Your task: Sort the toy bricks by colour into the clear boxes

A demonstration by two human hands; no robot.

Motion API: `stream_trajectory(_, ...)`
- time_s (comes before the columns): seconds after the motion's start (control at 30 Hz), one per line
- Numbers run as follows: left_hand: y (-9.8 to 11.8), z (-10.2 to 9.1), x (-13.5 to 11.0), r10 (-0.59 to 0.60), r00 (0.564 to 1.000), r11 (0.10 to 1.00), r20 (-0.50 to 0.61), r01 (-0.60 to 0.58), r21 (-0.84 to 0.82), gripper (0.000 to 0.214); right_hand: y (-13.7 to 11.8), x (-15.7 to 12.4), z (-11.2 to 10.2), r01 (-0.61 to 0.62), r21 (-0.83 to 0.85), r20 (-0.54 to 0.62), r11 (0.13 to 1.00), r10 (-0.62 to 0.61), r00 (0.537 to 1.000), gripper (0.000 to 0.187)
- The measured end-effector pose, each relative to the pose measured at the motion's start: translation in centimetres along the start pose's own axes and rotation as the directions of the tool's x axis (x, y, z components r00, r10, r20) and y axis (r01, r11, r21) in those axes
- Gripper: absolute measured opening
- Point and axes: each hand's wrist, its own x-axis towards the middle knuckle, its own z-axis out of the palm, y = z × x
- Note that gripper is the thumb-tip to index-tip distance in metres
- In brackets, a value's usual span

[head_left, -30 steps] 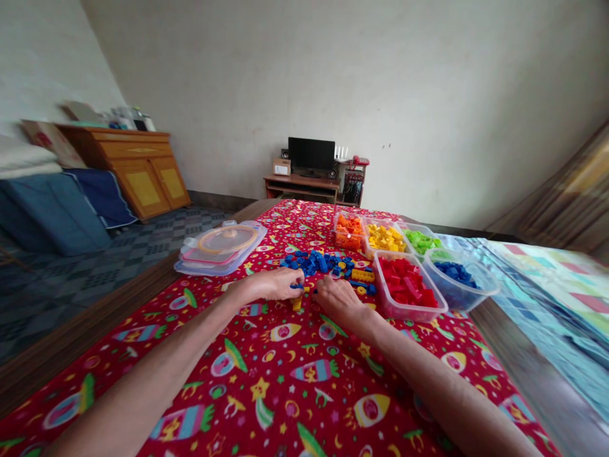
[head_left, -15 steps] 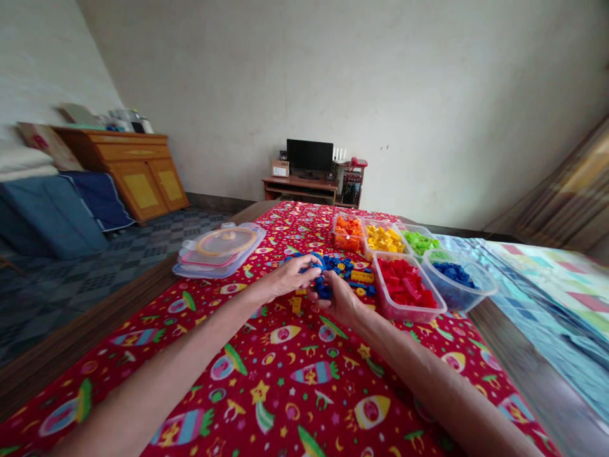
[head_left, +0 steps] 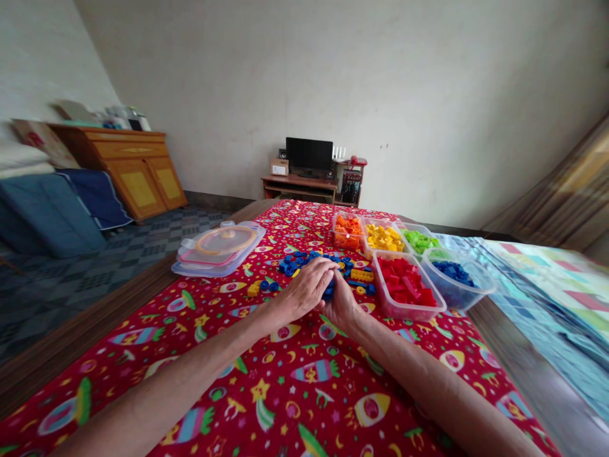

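Note:
My left hand and my right hand are closed together above the cloth, with the left fingers lying over the right fingertips. Between them shows a bit of a blue building-block piece; its shape is mostly hidden by the fingers. Just beyond the hands lies a spread of loose blue pieces, some looking like small wheels. To the right of my right hand are a long yellow studded block and a small yellow ring. Left of my hands sit a yellow piece and two blue wheels.
Clear tubs hold red bricks, blue bricks, orange pieces, yellow bricks and green bricks on the right. Stacked plastic lids lie at left on the red patterned cloth.
My hands have closed together over the blue piece, the left one moving right and nearer to me. The yellow piece and blue wheels at left now show beside my left hand.

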Motion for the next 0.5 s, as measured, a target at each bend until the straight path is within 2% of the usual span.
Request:
stream_trajectory(0.13,-0.1,-0.9,0.4,-0.141,0.989,0.978,-0.051,0.131,-0.162,0.043,-0.7,-0.2,-0.1,-0.013,-0.001,0.070,1.000,0.013,0.997,0.029)
stream_trajectory(0.3,-1.0,-3.3,1.0,-0.183,0.972,0.978,-0.148,0.166,-0.123,0.041,-1.7,-1.0,0.3,0.002,-0.113,0.151,0.994,0.016,0.988,0.029)
stream_trajectory(0.43,-2.1,-4.6,1.4,-0.147,0.965,0.989,-0.217,0.140,-0.049,0.037,-3.5,-1.0,0.5,0.117,-0.282,0.137,0.952,-0.081,0.987,0.034)
stream_trajectory(0.5,-2.6,-4.8,1.5,-0.110,0.964,0.994,-0.244,0.106,-0.031,0.036,-5.4,-1.2,0.5,0.226,-0.427,0.132,0.876,-0.187,0.973,0.033)
